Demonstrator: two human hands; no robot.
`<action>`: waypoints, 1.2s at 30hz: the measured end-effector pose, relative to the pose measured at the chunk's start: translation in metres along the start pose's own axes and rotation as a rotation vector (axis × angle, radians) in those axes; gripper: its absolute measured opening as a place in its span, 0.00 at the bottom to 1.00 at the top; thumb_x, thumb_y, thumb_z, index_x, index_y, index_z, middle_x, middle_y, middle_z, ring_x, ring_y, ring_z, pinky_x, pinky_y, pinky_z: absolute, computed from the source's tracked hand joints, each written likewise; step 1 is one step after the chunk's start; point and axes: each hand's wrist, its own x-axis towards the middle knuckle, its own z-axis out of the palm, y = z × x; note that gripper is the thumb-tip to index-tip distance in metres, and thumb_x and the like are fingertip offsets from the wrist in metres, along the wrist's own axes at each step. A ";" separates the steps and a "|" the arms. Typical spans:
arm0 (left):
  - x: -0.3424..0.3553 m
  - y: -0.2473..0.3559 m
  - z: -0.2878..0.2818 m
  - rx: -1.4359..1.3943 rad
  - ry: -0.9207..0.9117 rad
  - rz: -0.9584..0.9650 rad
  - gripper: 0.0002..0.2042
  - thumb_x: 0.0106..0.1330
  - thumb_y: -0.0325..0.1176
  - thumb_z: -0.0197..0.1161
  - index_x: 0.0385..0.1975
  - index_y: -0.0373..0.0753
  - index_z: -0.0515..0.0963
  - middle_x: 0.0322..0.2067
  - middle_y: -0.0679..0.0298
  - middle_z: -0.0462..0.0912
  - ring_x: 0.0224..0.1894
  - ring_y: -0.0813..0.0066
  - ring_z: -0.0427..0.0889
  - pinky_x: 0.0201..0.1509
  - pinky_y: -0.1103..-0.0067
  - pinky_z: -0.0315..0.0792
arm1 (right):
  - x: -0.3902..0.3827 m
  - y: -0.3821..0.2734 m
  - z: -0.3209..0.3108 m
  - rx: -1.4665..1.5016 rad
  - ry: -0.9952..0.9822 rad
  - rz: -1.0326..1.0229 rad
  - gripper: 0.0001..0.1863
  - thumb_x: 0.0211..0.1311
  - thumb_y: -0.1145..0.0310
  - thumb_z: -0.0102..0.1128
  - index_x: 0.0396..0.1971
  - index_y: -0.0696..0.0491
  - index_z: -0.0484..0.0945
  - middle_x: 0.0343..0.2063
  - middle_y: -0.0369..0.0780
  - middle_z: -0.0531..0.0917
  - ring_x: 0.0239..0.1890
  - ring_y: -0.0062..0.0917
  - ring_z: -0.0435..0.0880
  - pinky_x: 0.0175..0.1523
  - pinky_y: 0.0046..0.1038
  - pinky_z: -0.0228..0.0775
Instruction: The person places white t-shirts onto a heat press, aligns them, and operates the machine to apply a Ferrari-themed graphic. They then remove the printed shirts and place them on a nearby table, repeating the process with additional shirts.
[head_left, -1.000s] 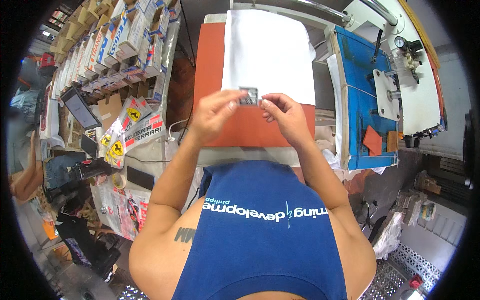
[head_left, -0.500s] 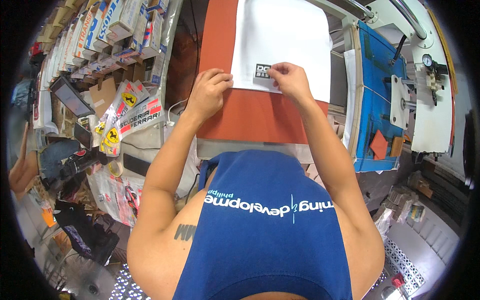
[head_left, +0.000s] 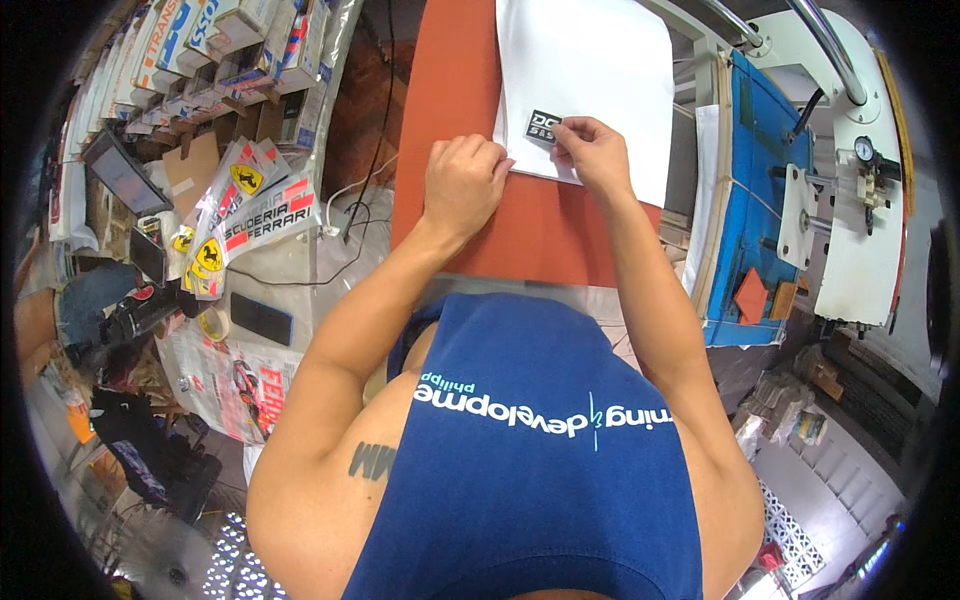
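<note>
A white cloth (head_left: 590, 60), folded and flat, lies on a rust-red pad (head_left: 440, 90). Near the cloth's front edge is a small black label (head_left: 541, 124) with white lettering, tilted slightly. The thumb and fingertips of my right hand (head_left: 597, 158) pinch its right side. My left hand (head_left: 465, 185) is closed at the cloth's near left corner, its fingers bent and the thumb against the cloth's edge. The fingertips of that hand are partly hidden by the knuckles.
To the right stand a blue panel (head_left: 755, 190) and a white machine frame with a pressure gauge (head_left: 864, 149). On the left are stacked boxes (head_left: 215, 40), printed stickers (head_left: 260, 205), a phone (head_left: 262, 318) and a roll of tape (head_left: 213, 323). Another person's arm shows at far left.
The cloth, the label and my left hand have shifted rightward on the pad. My left hand has curled more tightly, while the right keeps its pinch on the label, which now sits more tilted.
</note>
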 end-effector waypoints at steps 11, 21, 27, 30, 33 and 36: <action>0.015 -0.037 -0.028 0.025 -0.036 -0.033 0.08 0.62 0.23 0.65 0.40 0.38 0.85 0.44 0.58 0.88 0.52 0.57 0.85 0.58 0.62 0.73 | -0.005 -0.014 0.004 -0.055 -0.011 0.023 0.12 0.69 0.69 0.70 0.43 0.63 0.85 0.29 0.40 0.88 0.28 0.18 0.85 0.34 0.22 0.78; 0.035 -0.087 -0.025 0.044 -0.312 0.299 0.16 0.64 0.20 0.59 0.47 0.43 0.87 0.60 0.66 0.85 0.71 0.58 0.74 0.77 0.45 0.59 | 0.005 -0.027 0.039 -0.190 -0.025 0.038 0.12 0.63 0.68 0.73 0.40 0.62 0.88 0.27 0.41 0.89 0.23 0.20 0.86 0.31 0.25 0.78; 0.037 -0.080 -0.015 0.147 -0.345 0.335 0.22 0.63 0.18 0.60 0.55 0.47 0.85 0.66 0.65 0.79 0.72 0.59 0.72 0.79 0.48 0.58 | 0.008 -0.014 0.046 -0.392 0.084 -0.126 0.13 0.61 0.64 0.73 0.40 0.57 0.89 0.33 0.43 0.91 0.34 0.29 0.90 0.41 0.32 0.82; 0.036 -0.080 -0.013 0.140 -0.334 0.322 0.23 0.64 0.19 0.59 0.56 0.48 0.85 0.66 0.66 0.80 0.73 0.59 0.71 0.80 0.49 0.57 | 0.009 0.003 0.043 -0.604 0.248 -0.520 0.12 0.60 0.64 0.74 0.40 0.53 0.90 0.40 0.44 0.90 0.46 0.36 0.88 0.51 0.36 0.80; 0.034 -0.081 -0.012 0.139 -0.296 0.342 0.21 0.63 0.21 0.61 0.55 0.49 0.85 0.63 0.65 0.81 0.71 0.60 0.73 0.78 0.46 0.60 | 0.015 0.022 0.041 -0.696 0.272 -0.912 0.11 0.59 0.63 0.74 0.40 0.49 0.91 0.46 0.44 0.87 0.55 0.41 0.83 0.60 0.41 0.75; 0.034 -0.083 -0.010 0.111 -0.283 0.333 0.20 0.63 0.21 0.61 0.53 0.46 0.86 0.63 0.65 0.82 0.70 0.60 0.74 0.78 0.48 0.60 | 0.021 0.035 0.040 -0.687 0.257 -1.002 0.10 0.59 0.63 0.74 0.40 0.46 0.91 0.50 0.43 0.86 0.59 0.41 0.80 0.64 0.45 0.71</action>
